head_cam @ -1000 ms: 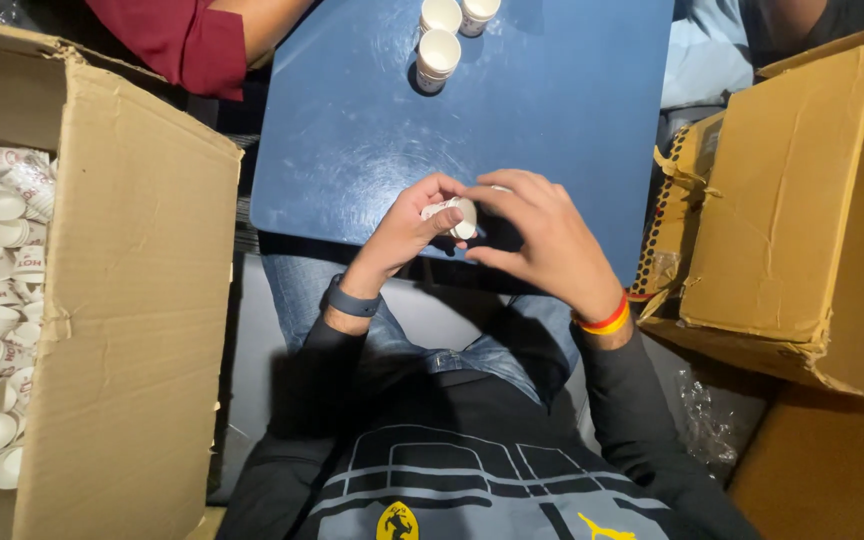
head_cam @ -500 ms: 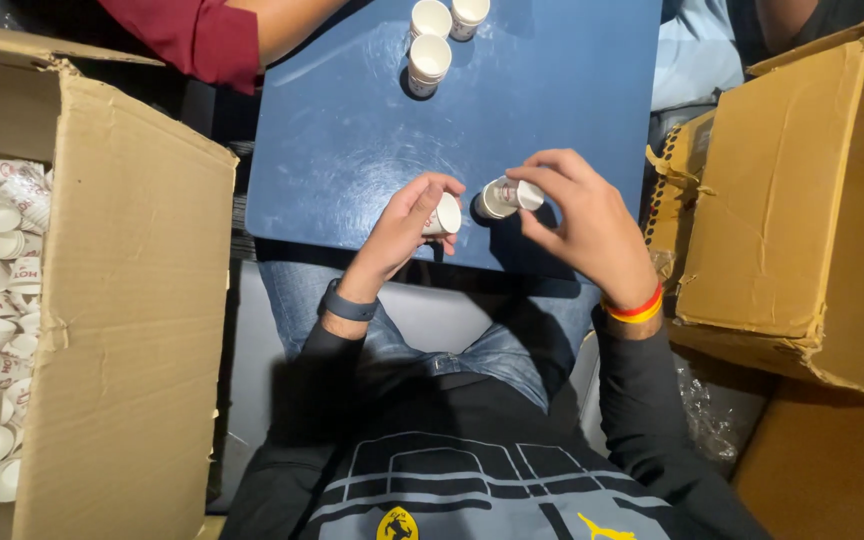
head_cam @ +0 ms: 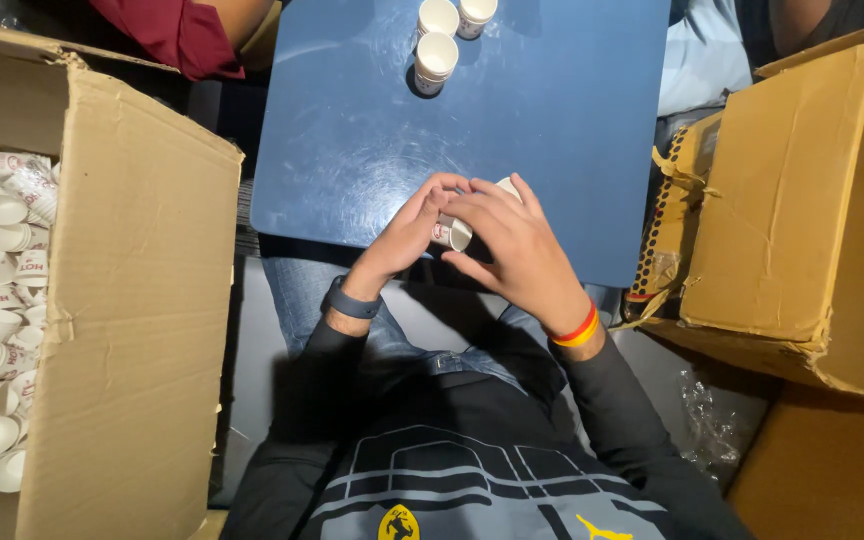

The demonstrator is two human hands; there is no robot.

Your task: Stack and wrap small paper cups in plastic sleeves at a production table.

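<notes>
Head view: the left hand (head_cam: 407,235) and right hand (head_cam: 512,250) pinch a small paper cup (head_cam: 452,232) between them, above the desk (head_cam: 352,150) edge. Squeezing too hard could crush it; a loose grip could drop it into the lap.

Both hands, left (head_cam: 407,232) and right (head_cam: 515,248), around a small paper cup (head_cam: 457,233) above blue table (head_cam: 352,140)

White paper cup (head_cam: 457,232) with red print, blue table (head_cam: 552,130), brown cardboard box (head_cam: 122,300), red-yellow wristband (head_cam: 578,330).
</notes>
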